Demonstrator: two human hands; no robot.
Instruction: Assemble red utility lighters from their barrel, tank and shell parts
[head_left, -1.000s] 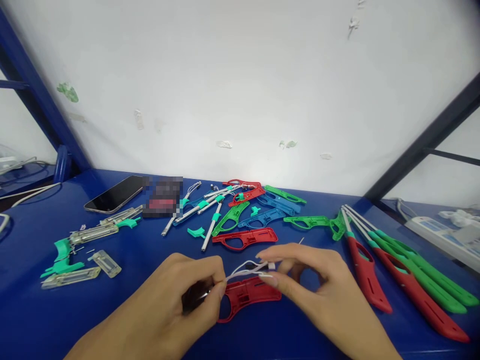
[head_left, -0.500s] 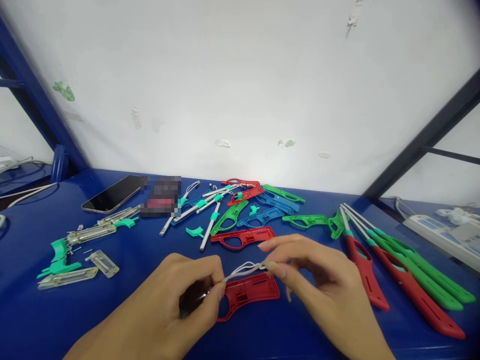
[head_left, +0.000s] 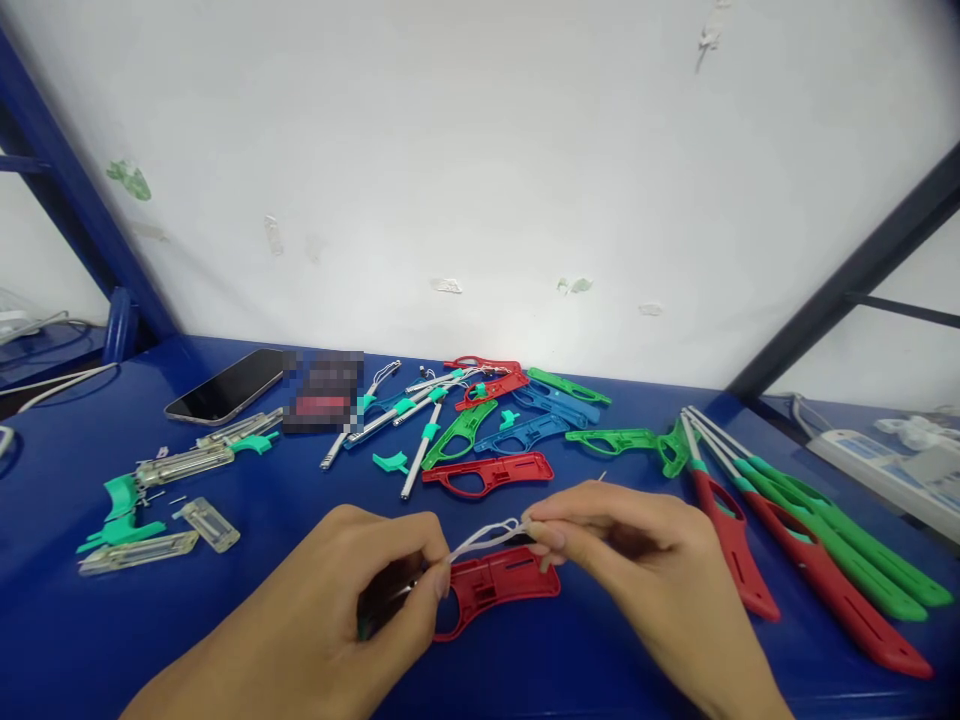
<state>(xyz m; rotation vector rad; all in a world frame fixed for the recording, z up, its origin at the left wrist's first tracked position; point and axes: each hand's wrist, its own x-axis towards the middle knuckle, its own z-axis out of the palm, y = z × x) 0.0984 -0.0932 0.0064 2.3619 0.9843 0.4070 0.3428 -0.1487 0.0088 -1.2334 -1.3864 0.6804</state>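
My left hand is closed around a shiny metal lighter tube, mostly hidden in the palm. Thin white wires run from its fingertips across to my right hand, whose thumb and forefinger pinch their far end. Something small and thin may be between those fingers, but I cannot make it out. Just below the wires, a red lighter handle half lies with its hollow side up. A second red handle half rests farther back.
Green and blue handle halves and lighter tubes are scattered behind. Assembled lighters lie at right. Clear fuel tanks, green triggers, a phone and a blurred dark object sit at left. A wall backs the table.
My right fingers have closed in tighter on the wire end, with the forefinger lower and the hand slightly turned. My left hand has stayed nearly still.
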